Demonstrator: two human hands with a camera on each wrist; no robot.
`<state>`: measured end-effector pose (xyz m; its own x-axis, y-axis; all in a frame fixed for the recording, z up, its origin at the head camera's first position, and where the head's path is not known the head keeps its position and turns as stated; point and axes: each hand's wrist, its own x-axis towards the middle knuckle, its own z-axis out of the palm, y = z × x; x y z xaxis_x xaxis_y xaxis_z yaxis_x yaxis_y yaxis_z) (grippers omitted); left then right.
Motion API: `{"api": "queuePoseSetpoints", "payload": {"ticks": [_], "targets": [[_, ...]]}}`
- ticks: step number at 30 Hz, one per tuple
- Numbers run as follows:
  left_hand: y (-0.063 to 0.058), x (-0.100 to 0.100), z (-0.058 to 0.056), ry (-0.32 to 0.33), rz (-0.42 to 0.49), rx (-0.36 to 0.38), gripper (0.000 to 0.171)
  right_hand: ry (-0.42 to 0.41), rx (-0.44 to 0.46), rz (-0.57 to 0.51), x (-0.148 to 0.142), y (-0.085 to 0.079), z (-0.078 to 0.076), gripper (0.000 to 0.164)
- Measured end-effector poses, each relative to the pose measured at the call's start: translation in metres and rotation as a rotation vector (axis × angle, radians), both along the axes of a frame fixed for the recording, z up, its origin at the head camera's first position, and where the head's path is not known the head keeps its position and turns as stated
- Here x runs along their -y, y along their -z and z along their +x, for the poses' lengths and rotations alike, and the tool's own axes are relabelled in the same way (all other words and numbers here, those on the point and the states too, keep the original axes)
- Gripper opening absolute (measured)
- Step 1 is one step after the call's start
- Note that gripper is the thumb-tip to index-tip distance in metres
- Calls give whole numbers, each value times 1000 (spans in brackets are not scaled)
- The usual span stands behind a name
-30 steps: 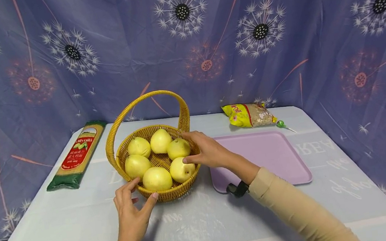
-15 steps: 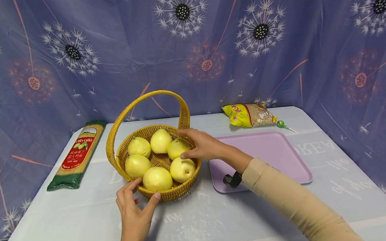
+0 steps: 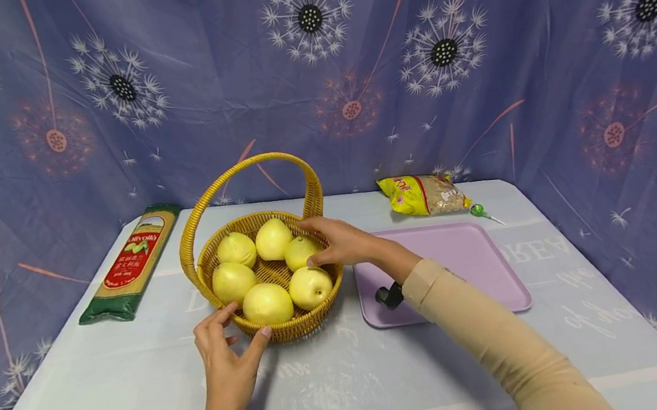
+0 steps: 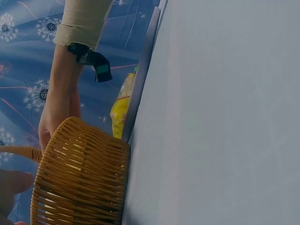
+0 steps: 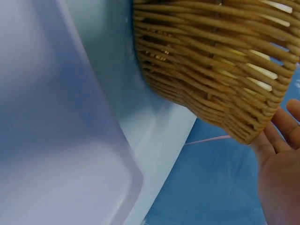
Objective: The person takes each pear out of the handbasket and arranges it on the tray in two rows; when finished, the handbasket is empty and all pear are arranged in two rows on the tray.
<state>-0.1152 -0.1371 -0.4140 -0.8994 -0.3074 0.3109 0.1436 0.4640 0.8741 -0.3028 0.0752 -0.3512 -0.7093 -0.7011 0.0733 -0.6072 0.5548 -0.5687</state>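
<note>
A yellow wicker basket [image 3: 294, 331] with a tall handle holds several yellow-green pears [image 3: 267, 304]. My right hand [image 3: 342, 242] reaches over its right rim, with thumb and fingers spread about the back right pear [image 3: 302, 252]; contact with the pear is partly hidden. In the right wrist view, the right hand [image 5: 282, 171] is at the woven rim, fingertips out of sight behind it. My left hand [image 3: 227, 357] touches the basket's front left edge with spread thumb and fingers. Only a bit of the left hand [image 4: 14, 187] shows in the left wrist view.
A pale purple tray [image 3: 467, 263] lies right of the basket, partly under the right forearm. Behind it are a yellow food bag [image 3: 423, 194] and a green lollipop [image 3: 479, 211]. At the left lies an Olivoilà spaghetti packet [image 3: 131, 262]. A patterned curtain [image 3: 224, 73] closes off the back.
My right hand has shifted slightly left and back over the back right pear, its thumb and fingers drawing a little closer. My left hand, the basket and the pears stay almost still.
</note>
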Motion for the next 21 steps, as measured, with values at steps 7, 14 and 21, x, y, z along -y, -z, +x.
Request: {"api": "queuePoseSetpoints", "payload": {"ticks": [7,14,21], "targets": [[1,0,-1,-12,16,-12,62,-35,5,25,2,3,-7,73],[1,0,-2,-12,21,0,60,-52,27,88,5,2,-10,72],[2,-1,-4,-17,36,-3,60,-33,35,143,10,1,-14,74]]}}
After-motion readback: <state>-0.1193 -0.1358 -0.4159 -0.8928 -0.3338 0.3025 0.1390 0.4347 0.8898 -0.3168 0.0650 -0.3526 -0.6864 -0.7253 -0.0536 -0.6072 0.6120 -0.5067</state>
